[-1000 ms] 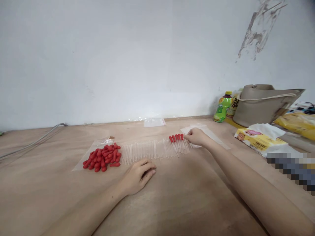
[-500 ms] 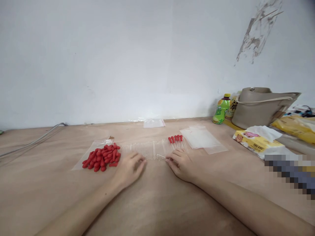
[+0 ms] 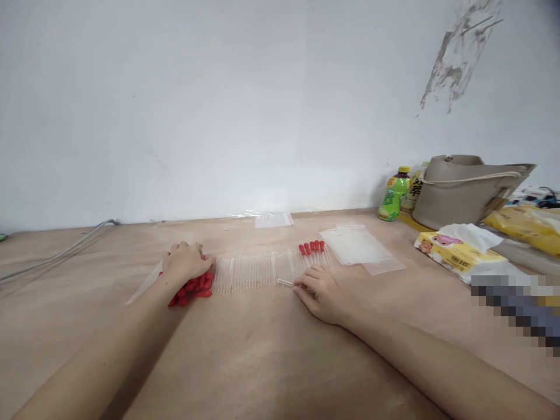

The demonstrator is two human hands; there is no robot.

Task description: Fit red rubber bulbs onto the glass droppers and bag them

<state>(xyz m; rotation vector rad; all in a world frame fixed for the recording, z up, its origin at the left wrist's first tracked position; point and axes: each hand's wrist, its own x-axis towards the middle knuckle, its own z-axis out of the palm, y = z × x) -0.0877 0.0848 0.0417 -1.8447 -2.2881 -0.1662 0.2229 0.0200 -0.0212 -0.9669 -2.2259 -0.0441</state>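
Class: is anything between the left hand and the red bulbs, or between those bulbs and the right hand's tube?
Nothing visible separates the left hand from the red bulbs. Between those and the tube at the right hand lies a row of clear tubes.

Consists of a brown counter [image 3: 245, 361], bearing a grey cable [image 3: 61, 254] slanting in from the left edge to the far one, then, further in, a clear bag [image 3: 143, 284] under heaped red bulbs [image 3: 195, 289], followed at mid-length by a row of clear tubes [image 3: 249, 271], the rightmost five topped in red. Carries a small flat bag [image 3: 272, 220] along the far edge and, rightward, overlapping translucent bags [image 3: 355, 246] beside the tubes. Toward the right edge, supports a yellow tissue box [image 3: 459, 256], with a green bottle [image 3: 391, 197] and a beige bag [image 3: 459, 195] nearer the far right corner.
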